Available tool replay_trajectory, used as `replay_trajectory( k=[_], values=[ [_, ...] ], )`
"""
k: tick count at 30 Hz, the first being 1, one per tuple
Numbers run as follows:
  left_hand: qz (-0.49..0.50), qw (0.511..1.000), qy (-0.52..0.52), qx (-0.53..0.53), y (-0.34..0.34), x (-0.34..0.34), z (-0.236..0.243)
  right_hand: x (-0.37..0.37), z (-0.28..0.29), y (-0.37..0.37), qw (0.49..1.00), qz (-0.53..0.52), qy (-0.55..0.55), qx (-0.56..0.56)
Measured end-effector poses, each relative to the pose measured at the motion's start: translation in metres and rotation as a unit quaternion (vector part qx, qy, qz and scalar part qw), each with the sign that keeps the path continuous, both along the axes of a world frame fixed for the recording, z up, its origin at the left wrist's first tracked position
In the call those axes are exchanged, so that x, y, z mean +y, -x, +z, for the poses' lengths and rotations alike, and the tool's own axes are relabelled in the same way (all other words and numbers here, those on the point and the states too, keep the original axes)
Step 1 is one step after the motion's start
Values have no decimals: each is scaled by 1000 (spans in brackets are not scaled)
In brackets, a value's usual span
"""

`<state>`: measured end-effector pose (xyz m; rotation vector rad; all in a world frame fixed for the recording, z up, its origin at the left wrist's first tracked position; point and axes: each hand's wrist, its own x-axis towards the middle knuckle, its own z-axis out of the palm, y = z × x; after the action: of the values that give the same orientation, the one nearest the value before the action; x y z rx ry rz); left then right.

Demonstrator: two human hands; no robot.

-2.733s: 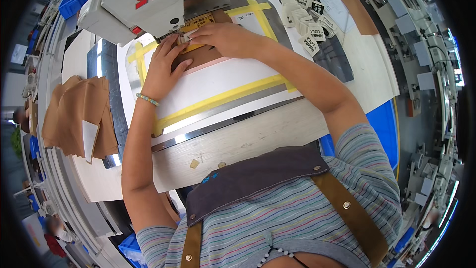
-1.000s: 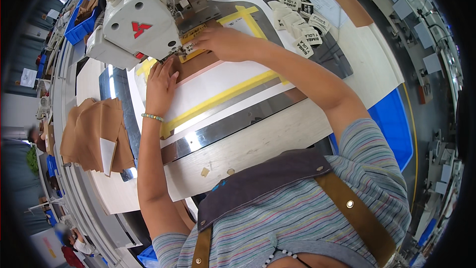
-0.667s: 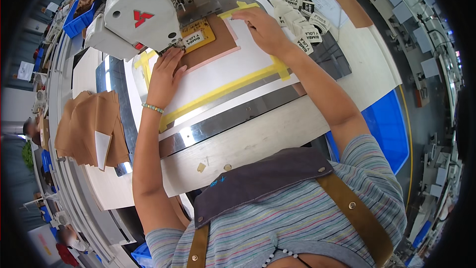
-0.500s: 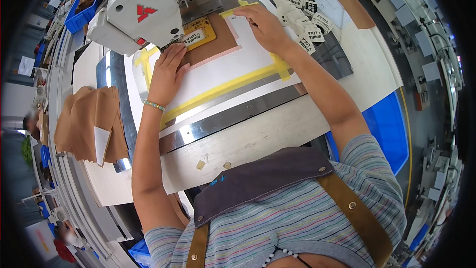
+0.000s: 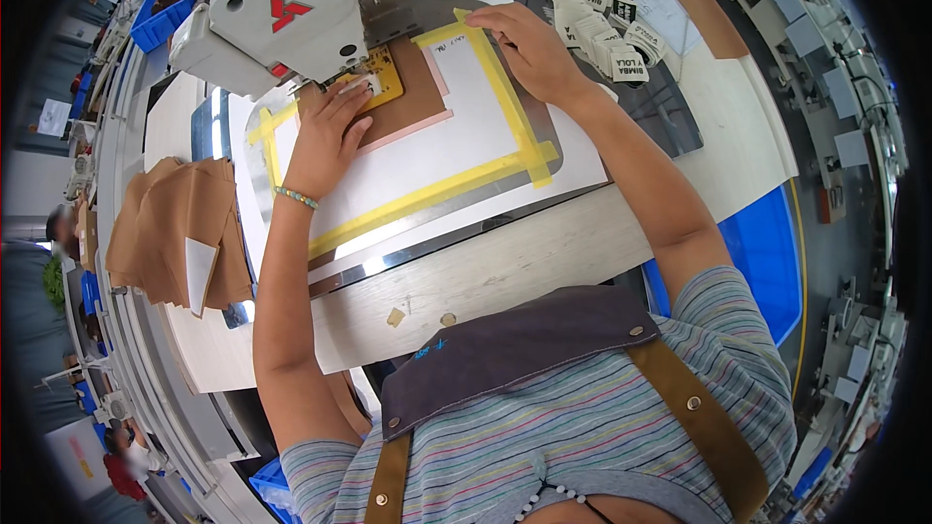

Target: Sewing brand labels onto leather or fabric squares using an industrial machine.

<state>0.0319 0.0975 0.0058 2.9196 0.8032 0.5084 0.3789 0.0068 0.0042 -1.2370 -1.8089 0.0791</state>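
Note:
My left hand [image 5: 330, 131] lies with fingers stretched out on a brown leather-like piece [image 5: 413, 102], close under the white sewing machine head [image 5: 291, 19]. Its fingertips cover much of a small white label inside a yellow plate [image 5: 388, 80] with a cut-out. The brown piece has pink strips along its edges and rests on a white sheet [image 5: 476, 121] bordered with yellow tape [image 5: 417, 194]. At the far right corner of that taped sheet, my right hand [image 5: 529, 49] rests with its fingers reaching over the edge. Its thumb is hidden.
Several white woven labels [image 5: 607, 34] lie in a heap on the right of the dark plate. Stacked brown pieces [image 5: 180, 223] sit at the left. A blue bin [image 5: 762, 252] stands below the table's right edge; another blue bin [image 5: 160, 19] is at the far left.
The taped sheet has shifted left and slightly toward me under the machine head, both hands staying on it. My left fingers now cover more of the label. More tape shows beside my right hand.

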Motion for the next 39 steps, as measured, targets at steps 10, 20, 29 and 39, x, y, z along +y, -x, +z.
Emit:
replay_trajectory(
  k=[10, 20, 29, 39],
  values=[
    [-18, 1000, 11, -15, 2, 7, 2, 0, 0, 2, 1000, 3, 19, 7],
    [-31, 999, 4, -16, 0, 10, 2, 1, -1, 2, 1000, 7, 4, 7],
    [18, 999, 47, -12, -7, 23, 5, 0, 0, 1, 1000, -8, 19, -1],
    [105, 982, 137, -81, 9, 37, -7, -2, 0, 1, 1000, -12, 25, 6]
  ],
)
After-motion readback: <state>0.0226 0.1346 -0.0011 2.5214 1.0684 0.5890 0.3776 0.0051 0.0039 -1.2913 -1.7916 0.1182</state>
